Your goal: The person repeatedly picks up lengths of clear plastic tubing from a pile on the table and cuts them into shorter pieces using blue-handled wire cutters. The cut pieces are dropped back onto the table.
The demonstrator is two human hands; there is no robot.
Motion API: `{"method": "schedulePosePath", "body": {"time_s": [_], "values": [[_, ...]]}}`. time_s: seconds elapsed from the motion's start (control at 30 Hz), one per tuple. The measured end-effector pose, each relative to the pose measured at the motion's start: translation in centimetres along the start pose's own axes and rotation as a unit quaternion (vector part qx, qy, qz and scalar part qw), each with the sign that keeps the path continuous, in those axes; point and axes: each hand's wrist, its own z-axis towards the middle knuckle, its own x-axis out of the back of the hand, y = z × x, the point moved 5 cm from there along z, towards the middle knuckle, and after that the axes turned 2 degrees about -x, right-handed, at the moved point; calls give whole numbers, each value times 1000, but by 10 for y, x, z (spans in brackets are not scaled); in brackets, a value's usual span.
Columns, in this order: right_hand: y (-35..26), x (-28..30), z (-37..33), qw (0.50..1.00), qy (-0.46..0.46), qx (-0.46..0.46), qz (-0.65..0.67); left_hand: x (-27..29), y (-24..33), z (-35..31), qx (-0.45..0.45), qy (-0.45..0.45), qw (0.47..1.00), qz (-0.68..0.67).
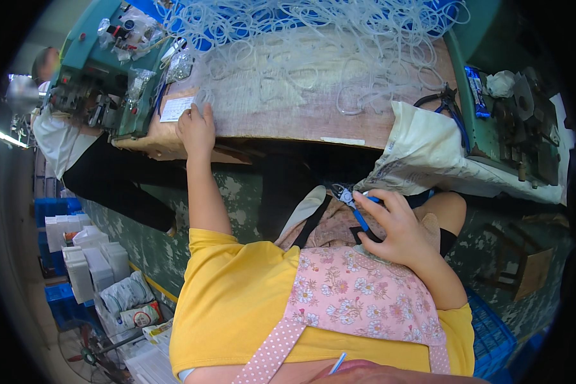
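Table (294,123), its far side heaped with clear tubing (288,40) — that looked light, soft, perhaps slippery, best taken by one loop. Right hand (393,224) curled around blue-handled pliers (360,218), fingers parted. Left hand (197,131): fingers bent — small coil (204,96) at their tips; couldn't tell whether pinched.

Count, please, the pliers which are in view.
2 clearly visible: pliers in the right hand, and other pliers beside the green machine at right. More may be hidden.
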Motion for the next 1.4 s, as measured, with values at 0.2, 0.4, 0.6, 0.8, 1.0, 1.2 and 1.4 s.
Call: {"method": "schedulePosePath", "body": {"time_s": [0.2,0.4,0.6,0.8,1.0,1.2,1.4], "values": [[-1,0,-2,1000,0,-17,3,41,95,-7,-244,292,924,-45],[-4,2,-6,1000,-16,-20,3,36,239,-22,-448,216,863,-92],[6,11,-22,995,29,-48,88,58,240,-15,-410,237,872,-125],[33,-3,-28,877,8,-187,443,61,191,-30,-228,178,782,-552],[38,-12,-18,850,4,-191,491,18,186,-50,108,-169,490,-848],[9,12,-9,964,50,-92,246,57,213,-122,29,-212,284,-935],[-28,23,1,996,69,32,-37,91,223,-150,11,-214,164,-963]]}}
